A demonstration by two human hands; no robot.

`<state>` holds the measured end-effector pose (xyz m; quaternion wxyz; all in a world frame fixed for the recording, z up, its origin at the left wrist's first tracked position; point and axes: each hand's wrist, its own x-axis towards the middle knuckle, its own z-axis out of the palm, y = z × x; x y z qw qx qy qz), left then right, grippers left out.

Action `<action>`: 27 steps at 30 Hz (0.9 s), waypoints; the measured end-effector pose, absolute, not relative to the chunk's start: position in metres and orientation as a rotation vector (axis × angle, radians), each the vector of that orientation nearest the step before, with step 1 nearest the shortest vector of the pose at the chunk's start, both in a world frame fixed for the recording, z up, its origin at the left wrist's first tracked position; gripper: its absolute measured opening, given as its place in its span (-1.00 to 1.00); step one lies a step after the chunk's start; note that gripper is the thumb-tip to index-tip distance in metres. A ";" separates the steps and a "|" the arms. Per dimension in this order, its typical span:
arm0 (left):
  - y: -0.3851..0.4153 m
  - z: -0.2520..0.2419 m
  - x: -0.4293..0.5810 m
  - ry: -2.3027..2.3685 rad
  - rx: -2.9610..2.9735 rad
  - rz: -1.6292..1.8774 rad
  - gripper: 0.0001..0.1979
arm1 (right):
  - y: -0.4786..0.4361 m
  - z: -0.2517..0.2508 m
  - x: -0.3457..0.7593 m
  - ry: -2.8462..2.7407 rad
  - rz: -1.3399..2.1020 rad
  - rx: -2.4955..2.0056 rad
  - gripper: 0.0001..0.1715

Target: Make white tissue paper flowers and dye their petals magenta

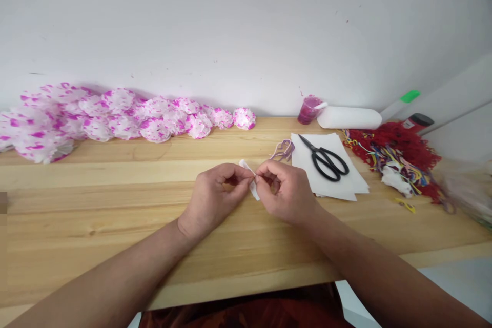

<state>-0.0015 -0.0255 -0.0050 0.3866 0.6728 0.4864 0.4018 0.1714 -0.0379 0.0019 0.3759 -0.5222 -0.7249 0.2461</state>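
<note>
A narrow folded strip of white paper lies between my hands at the middle of the wooden table. Thumb and forefinger of my left hand are pinched together at the strip's middle. Directly beside them, my right hand makes a similar pinch, its fingertips almost touching the left ones. Any string between the fingertips is too small to make out. Black-handled scissors rest on white paper sheets to the right. Purple and white strings lie just left of the sheets.
White-and-pink paper pompoms line the wall at the back left. A pink-stained cup and a white bottle stand and lie at the back right. Red yarn, mixed colored strings and a small yellow tool are farther right.
</note>
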 end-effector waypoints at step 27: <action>-0.019 -0.015 -0.001 1.050 1.299 0.965 -0.77 | -0.034 0.001 0.169 -1.589 1.047 -1.272 -0.95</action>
